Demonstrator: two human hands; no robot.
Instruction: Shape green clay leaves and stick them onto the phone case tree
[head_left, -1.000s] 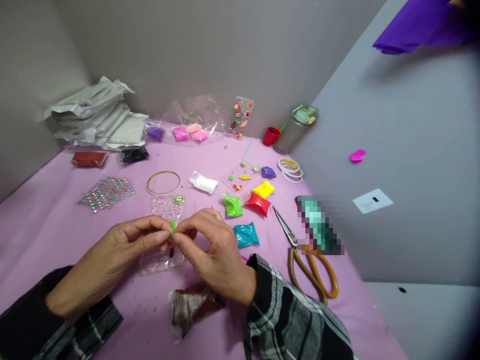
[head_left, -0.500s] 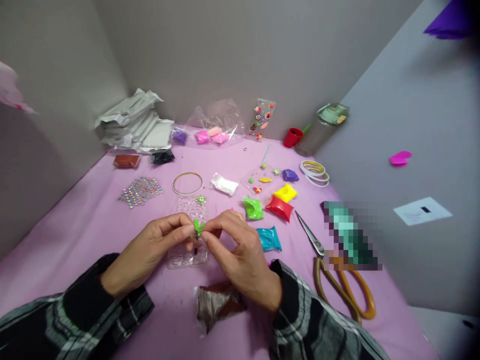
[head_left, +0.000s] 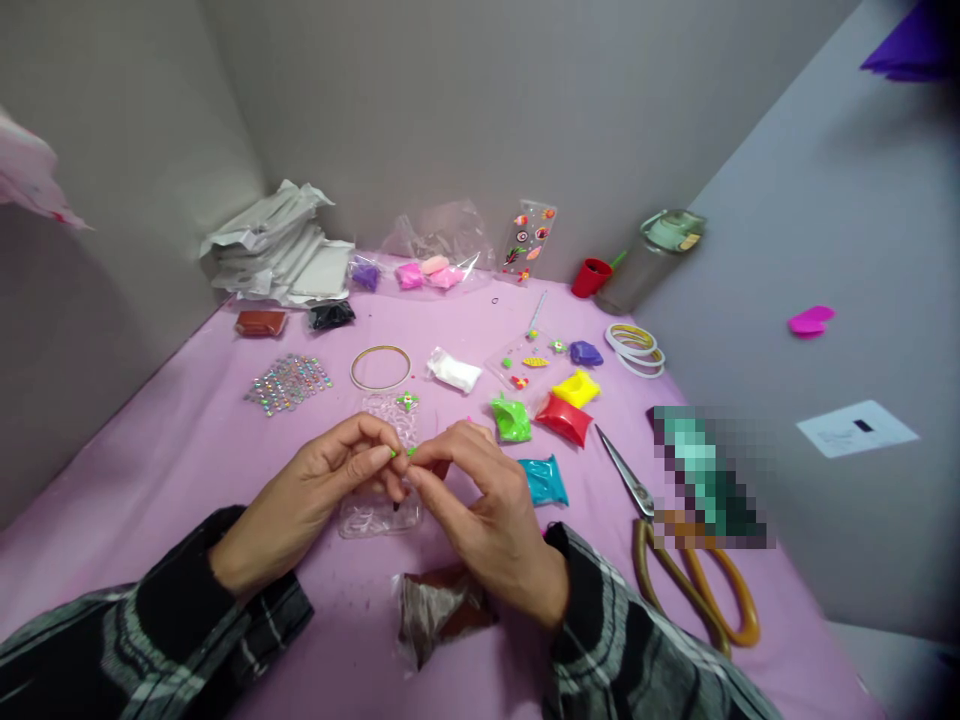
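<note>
My left hand (head_left: 319,485) is closed in a pinch, with a bit of green clay (head_left: 393,454) showing at its fingertips. My right hand (head_left: 484,500) meets it from the other side, also pinching green clay. Most of the clay is hidden behind the fingers, so I cannot tell its shape. A small dark brown piece (head_left: 396,507) shows just under the left fingers. Beneath both hands lies a clear phone case (head_left: 356,527) with squiggly clear lines and a green clay flower (head_left: 407,401) near its far end.
Brown clay (head_left: 442,610) lies in a wrapper in front. Green (head_left: 512,420), red (head_left: 564,420) and blue (head_left: 546,481) clay packets sit right, beside large scissors (head_left: 634,485) and a blurred-out flat object (head_left: 705,475). Rhinestones (head_left: 289,383) lie left; a bottle (head_left: 649,260) stands far right.
The green clay showed as a leaf-like shape between the fingers; now the fingers cover most of it, and the hands are closer together. The whole view has shifted slightly.
</note>
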